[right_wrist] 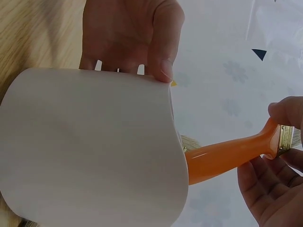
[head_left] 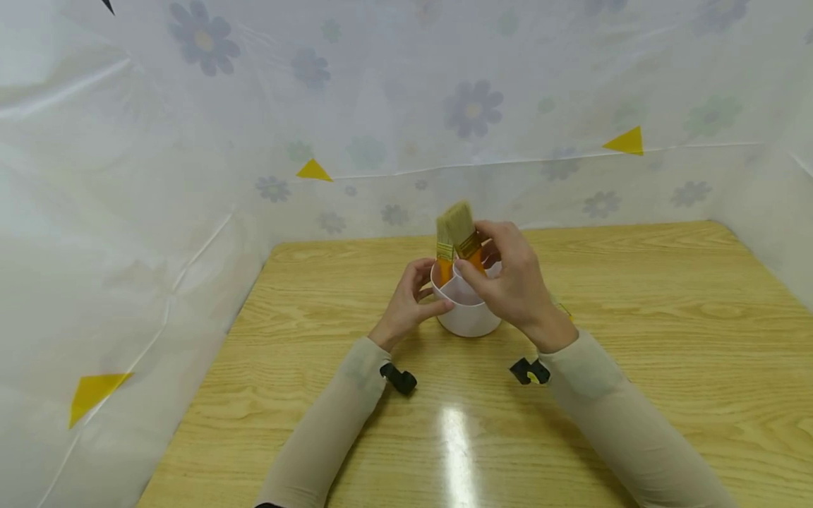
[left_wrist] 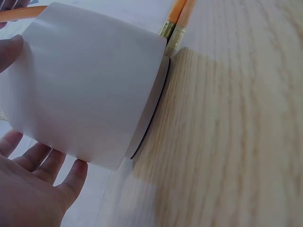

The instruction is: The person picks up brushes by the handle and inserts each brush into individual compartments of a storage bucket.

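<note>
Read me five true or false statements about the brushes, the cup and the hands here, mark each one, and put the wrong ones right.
1. The right hand holds a brush. True.
2. Yellow patches show on the white sheet behind the table. True.
3. The left hand lies flat on the table. False: it grips the side of the white cup.
4. A second brush stands in the white cup. True.
5. The brush in the right hand has a blue handle. False: its handle is orange.
</note>
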### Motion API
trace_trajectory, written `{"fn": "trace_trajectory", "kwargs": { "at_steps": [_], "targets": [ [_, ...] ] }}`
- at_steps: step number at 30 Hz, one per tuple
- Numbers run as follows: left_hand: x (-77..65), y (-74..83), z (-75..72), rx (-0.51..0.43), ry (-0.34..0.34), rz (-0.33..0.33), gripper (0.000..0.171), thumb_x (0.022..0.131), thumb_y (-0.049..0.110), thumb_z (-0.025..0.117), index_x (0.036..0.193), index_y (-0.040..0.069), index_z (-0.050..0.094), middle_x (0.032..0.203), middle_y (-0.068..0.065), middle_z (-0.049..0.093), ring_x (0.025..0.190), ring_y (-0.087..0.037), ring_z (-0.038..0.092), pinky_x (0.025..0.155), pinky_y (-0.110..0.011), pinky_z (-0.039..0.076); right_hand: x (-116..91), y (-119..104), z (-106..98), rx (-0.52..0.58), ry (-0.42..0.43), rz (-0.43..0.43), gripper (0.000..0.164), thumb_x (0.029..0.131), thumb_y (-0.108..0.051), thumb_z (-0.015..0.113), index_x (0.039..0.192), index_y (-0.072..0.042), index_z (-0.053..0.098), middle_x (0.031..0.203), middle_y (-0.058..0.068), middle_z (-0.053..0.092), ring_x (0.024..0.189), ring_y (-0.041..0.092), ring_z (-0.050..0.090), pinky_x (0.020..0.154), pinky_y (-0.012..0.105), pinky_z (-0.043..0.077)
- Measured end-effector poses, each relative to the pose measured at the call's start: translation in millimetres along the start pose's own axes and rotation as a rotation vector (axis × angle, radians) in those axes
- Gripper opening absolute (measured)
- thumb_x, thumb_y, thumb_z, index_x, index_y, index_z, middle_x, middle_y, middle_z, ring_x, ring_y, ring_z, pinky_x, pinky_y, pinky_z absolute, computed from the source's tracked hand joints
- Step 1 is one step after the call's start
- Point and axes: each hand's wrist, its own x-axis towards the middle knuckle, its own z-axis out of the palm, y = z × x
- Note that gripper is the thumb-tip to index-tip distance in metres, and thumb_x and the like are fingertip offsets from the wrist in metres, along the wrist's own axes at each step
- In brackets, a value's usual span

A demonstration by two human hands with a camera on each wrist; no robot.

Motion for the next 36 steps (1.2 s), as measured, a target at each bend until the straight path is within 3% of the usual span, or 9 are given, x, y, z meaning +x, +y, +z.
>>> {"fn": "trace_trajectory", "kwargs": {
  "at_steps": [16,36],
  "targets": [
    [-0.5,-0.9,0.2,0.004,0.003,-0.017,0.075,0.085,0.002,0.07,0.144,0.0,0.024,0.143,-0.018,0.036,0.132,-0.031,0.036,0.107,-0.05,0.032,-7.8,4.8,2.3,0.004,-0.05,0.031,0.049,0.079,-0.006,0.075,0.124,0.001,0.055,0.105,0.012,0.057,0.069,0.016,0.055,0.062,0.029,0.048],
    [-0.3,-1.2,0.8,0.003,0.004,0.012,0.074,0.084,0.0,0.069,0.143,-0.002,0.025,0.142,-0.021,0.038,0.131,-0.034,0.037,0.106,-0.052,0.032,-14.2,6.8,2.1,0.01,-0.093,0.064,0.048,0.079,-0.007,0.075,0.122,0.001,0.054,0.103,0.009,0.059,0.069,0.014,0.054,0.062,0.029,0.049]
  ]
}}
